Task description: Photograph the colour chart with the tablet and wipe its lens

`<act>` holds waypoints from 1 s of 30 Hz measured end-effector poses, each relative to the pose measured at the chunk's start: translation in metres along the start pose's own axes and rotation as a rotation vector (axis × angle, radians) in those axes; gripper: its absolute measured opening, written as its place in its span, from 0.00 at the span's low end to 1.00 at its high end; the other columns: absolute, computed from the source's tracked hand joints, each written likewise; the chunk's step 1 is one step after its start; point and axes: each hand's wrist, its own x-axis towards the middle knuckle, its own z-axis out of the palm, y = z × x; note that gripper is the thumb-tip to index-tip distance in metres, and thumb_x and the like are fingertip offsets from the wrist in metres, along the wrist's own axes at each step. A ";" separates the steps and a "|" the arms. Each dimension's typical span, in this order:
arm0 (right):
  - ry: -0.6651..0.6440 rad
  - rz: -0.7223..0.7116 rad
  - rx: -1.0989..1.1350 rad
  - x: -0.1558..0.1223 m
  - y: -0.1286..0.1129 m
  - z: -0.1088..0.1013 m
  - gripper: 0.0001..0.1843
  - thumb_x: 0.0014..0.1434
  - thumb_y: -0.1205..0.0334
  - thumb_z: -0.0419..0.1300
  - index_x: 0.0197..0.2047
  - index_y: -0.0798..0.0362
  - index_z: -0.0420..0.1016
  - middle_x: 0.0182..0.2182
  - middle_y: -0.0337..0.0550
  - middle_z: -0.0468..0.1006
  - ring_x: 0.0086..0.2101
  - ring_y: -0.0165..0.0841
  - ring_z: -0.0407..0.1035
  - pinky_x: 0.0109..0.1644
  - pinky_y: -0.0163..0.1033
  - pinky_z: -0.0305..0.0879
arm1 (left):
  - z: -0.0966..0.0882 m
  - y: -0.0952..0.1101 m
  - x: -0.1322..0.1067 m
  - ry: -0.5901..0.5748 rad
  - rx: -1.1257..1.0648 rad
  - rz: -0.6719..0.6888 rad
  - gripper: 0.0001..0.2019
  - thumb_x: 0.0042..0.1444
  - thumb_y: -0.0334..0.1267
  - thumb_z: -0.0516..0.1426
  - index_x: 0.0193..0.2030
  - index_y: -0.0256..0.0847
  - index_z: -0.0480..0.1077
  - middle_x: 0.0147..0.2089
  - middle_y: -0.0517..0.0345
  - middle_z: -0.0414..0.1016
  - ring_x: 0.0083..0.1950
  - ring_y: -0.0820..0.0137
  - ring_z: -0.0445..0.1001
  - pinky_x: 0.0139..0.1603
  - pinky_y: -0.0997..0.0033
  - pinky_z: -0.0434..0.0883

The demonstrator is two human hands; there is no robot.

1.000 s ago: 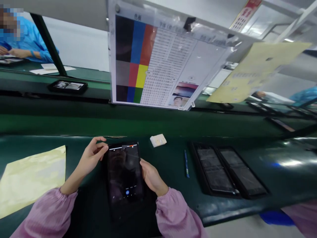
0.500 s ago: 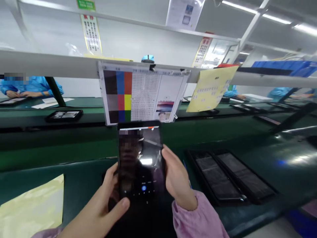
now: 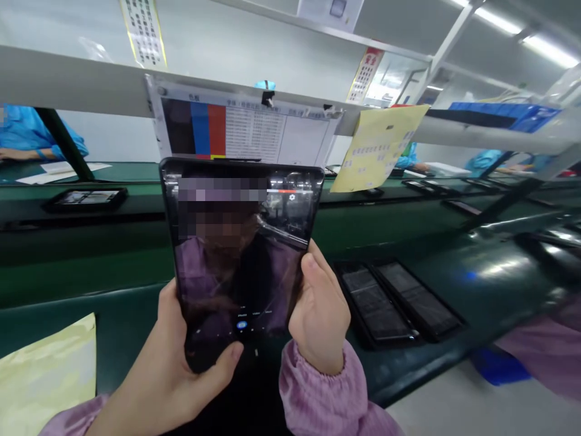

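One black tablet [image 3: 240, 266] is held up between the two hands above the workbench, gripped along both sides. The left hand [image 3: 175, 366] is partly curled about the lower left part: its thumb lies across the front near the bottom, while the other fingers pass behind the left edge, largely hidden. The right hand [image 3: 320, 312] is likewise bent around the right edge, thumb tip against the side; how far its remaining fingers spread behind cannot be told. The screen faces the wearer and displays a camera interface, with a gear icon at upper right and a blue button low down. The long axis runs nearly upright in the view, top edge pointing up and away toward a colour-and-text chart [image 3: 254, 130], whose lower portion the tablet covers. Beyond, to the right of the chart, hangs a yellow notice [image 3: 381, 148]. At right, two tablets in black trays [image 3: 376, 306] lie side by side on the green work surface [image 3: 124, 306]; at left lies a yellow sheet [image 3: 49, 381]. At far left, a co-worker's blue sleeve [image 3: 39, 130] is visible.
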 end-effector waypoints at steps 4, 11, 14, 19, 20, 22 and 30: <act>-0.041 -0.004 0.015 -0.003 0.001 0.001 0.20 0.57 0.48 0.72 0.50 0.47 0.85 0.49 0.41 0.84 0.66 0.49 0.66 0.72 0.57 0.63 | 0.003 0.013 0.001 0.008 0.027 -0.078 0.34 0.57 0.50 0.66 0.64 0.53 0.52 0.53 0.53 0.75 0.54 0.55 0.78 0.53 0.57 0.79; 0.055 0.001 -0.055 -0.009 0.004 -0.002 0.22 0.53 0.45 0.75 0.48 0.46 0.86 0.52 0.41 0.82 0.62 0.52 0.70 0.72 0.63 0.61 | 0.002 0.013 0.001 0.020 0.064 -0.127 0.33 0.56 0.53 0.65 0.62 0.53 0.52 0.51 0.51 0.70 0.52 0.52 0.76 0.53 0.49 0.76; 0.020 0.015 -0.082 -0.008 0.005 -0.003 0.22 0.56 0.44 0.73 0.50 0.46 0.85 0.54 0.42 0.81 0.63 0.52 0.69 0.72 0.65 0.60 | 0.000 0.011 0.001 0.021 0.079 -0.120 0.33 0.56 0.53 0.65 0.62 0.54 0.52 0.51 0.52 0.71 0.52 0.52 0.77 0.51 0.50 0.77; -0.058 0.029 -0.047 -0.008 0.006 -0.004 0.23 0.60 0.43 0.71 0.54 0.46 0.84 0.53 0.42 0.82 0.61 0.50 0.71 0.71 0.61 0.64 | 0.001 0.016 0.000 0.040 0.059 -0.119 0.31 0.56 0.51 0.65 0.60 0.53 0.53 0.46 0.55 0.71 0.48 0.54 0.78 0.46 0.55 0.79; -0.059 0.020 -0.046 -0.009 0.007 -0.005 0.24 0.60 0.43 0.71 0.54 0.46 0.84 0.53 0.42 0.82 0.60 0.50 0.72 0.71 0.60 0.64 | 0.002 0.018 0.000 0.047 0.050 -0.116 0.30 0.56 0.51 0.65 0.60 0.52 0.54 0.45 0.55 0.71 0.47 0.55 0.78 0.45 0.56 0.80; -0.068 0.028 -0.048 -0.010 0.009 -0.007 0.24 0.61 0.42 0.70 0.55 0.45 0.84 0.54 0.42 0.81 0.61 0.49 0.72 0.71 0.59 0.64 | 0.004 0.023 0.000 0.058 0.033 -0.120 0.29 0.56 0.50 0.65 0.58 0.52 0.54 0.44 0.56 0.71 0.46 0.56 0.78 0.44 0.58 0.81; -0.065 0.079 -0.069 -0.011 0.008 -0.007 0.29 0.60 0.38 0.70 0.57 0.46 0.82 0.52 0.44 0.82 0.58 0.50 0.73 0.67 0.58 0.70 | 0.004 0.018 0.000 0.072 0.037 -0.154 0.27 0.55 0.52 0.65 0.50 0.50 0.52 0.49 0.52 0.70 0.54 0.53 0.76 0.50 0.57 0.81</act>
